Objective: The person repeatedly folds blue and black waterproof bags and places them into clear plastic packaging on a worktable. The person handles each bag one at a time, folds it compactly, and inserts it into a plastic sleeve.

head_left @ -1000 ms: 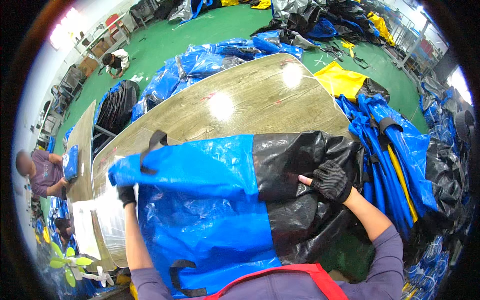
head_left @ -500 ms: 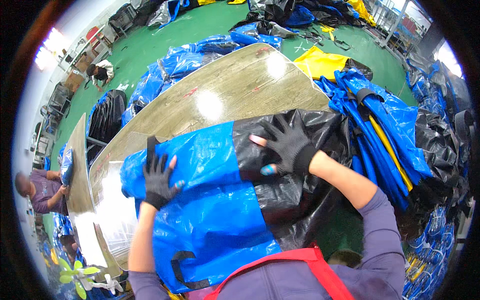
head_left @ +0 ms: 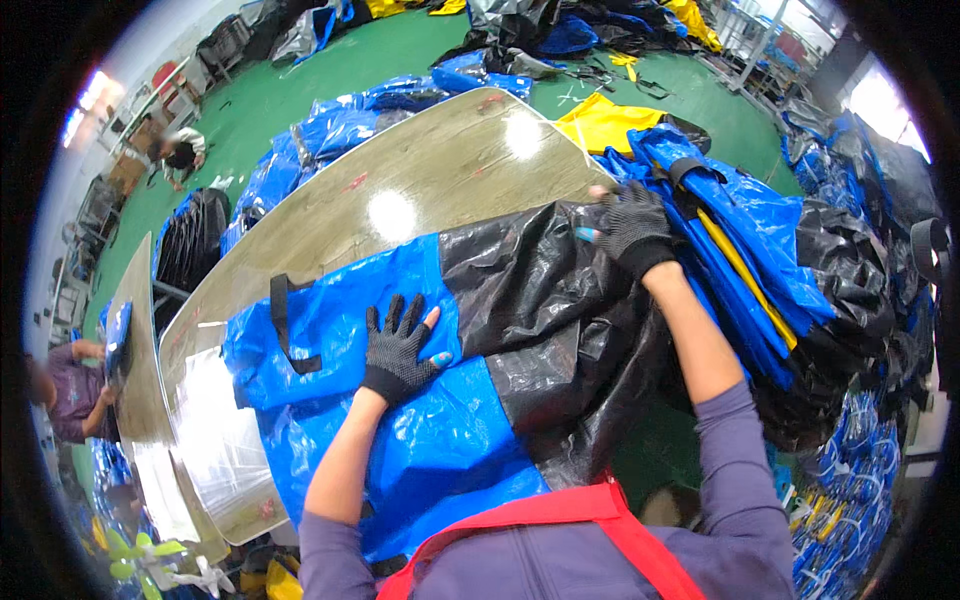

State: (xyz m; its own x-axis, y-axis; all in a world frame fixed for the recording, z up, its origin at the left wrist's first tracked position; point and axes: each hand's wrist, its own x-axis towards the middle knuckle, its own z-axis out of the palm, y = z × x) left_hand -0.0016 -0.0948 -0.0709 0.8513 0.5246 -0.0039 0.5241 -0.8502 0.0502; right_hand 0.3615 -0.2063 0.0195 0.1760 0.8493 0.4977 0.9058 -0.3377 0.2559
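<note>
A large blue and black tarpaulin bag (head_left: 350, 440) lies across the near part of the wood-patterned table (head_left: 300, 220), its near edge hanging toward my body. My left hand (head_left: 402, 350), in a black knit glove with thumb and index fingertips bare, rests flat on the blue part with fingers spread. On the far right corner of the black part lies my right hand (head_left: 632, 228), gloved the same way; its fingers are stretched out over the edge. A black strap loop (head_left: 288, 325) shows on the blue part, left of my left hand.
Blue tarpaulin pieces with a yellow strip (head_left: 745, 265) hang off the table's right side. A yellow and black piece (head_left: 610, 125) lies beyond. Clear plastic sheets (head_left: 222, 430) lie at the table's left. Another person (head_left: 80, 390) works at a second table, left.
My right hand has moved right and away from me to the black part's far corner. My left hand has shifted right across the blue part, uncovering the strap loop. The whole view has turned slightly.
</note>
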